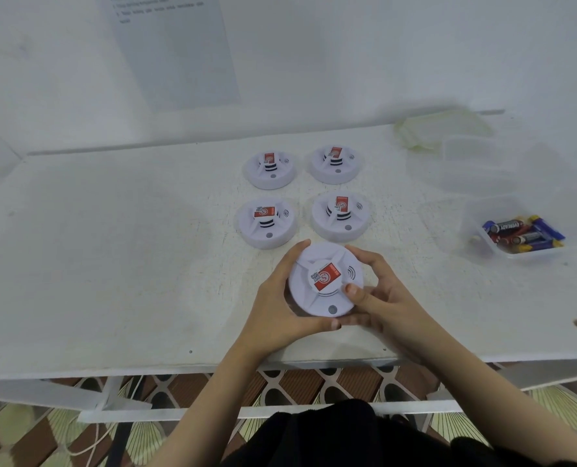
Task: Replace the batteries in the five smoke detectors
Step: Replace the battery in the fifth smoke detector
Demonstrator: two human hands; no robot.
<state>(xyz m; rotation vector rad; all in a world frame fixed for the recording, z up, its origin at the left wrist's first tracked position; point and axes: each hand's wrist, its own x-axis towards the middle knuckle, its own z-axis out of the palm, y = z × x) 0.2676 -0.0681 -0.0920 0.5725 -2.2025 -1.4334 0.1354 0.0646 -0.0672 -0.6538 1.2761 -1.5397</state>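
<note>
1. The round white plastic smoke detector [326, 291] with a red label is near the front edge of the white tabletop [111, 247]. I cannot tell whether it rests there or is slightly lifted.
2. The left hand [280, 298] grips its left rim, fingers [299, 248] curled over the far edge and the thumb under the near edge.
3. The right hand [381, 298] holds the right rim, fingers wrapped round it, with the thumb [350, 288] pressing on the top face.
4. Behind it stand 4 like units, none touched: far-left detector [269, 166], far-right detector [336, 163], near-left detector [267, 222] and near-right detector [341, 215].
5. A clear plastic tub [482, 214] of loose batteries [523, 234] sits well apart to the right.
6. Handling, as I judge it: the shell looks light, rigid and smooth, so it may slip under a twist. The outer rim is the best place to hold, 1 hand bracing the base while the other turns the cover. The raised centre with its vents looks more fragile and is best left alone.
</note>
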